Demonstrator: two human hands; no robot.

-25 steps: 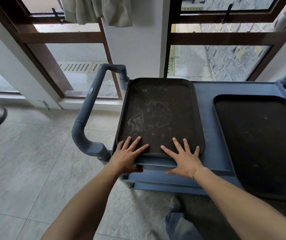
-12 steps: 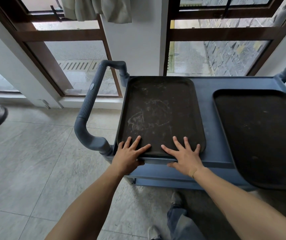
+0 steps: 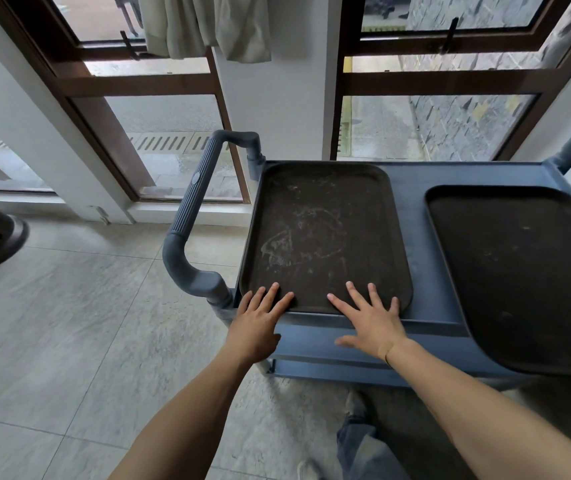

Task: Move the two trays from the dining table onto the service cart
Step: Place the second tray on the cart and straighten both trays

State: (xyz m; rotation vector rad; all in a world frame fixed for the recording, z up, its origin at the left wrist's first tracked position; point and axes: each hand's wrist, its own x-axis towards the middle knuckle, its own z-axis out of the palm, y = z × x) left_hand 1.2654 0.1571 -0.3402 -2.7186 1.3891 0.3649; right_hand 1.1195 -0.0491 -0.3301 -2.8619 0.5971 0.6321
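The big blue service cart point(image 3: 412, 174) stood near the windows, with its long handle point(image 3: 192, 216) sticking out on the left. Two dark trays lay flat on its top. The left tray point(image 3: 322, 233) sat at the left end, close to the handle, and it had pale smudges on it. The right tray point(image 3: 519, 271) lay well apart from it, and its near corner seemed to hang out over the cart's near edge.

Both hands were spread open and flat. They gripped nothing. The left hand point(image 3: 256, 323) had its fingertips on the near left corner of the left tray. The right hand point(image 3: 374, 320) had its fingers on the near edge, more to the right, and its thumb pointed down in front of the cart.

It looked like the tray was being pushed into place, so the job looked almost done. To do this well, both hands should push softly and evenly, so the tray slides straight and does not turn. The near rim should end up fully on the cart. Then the right tray may need a little push too.
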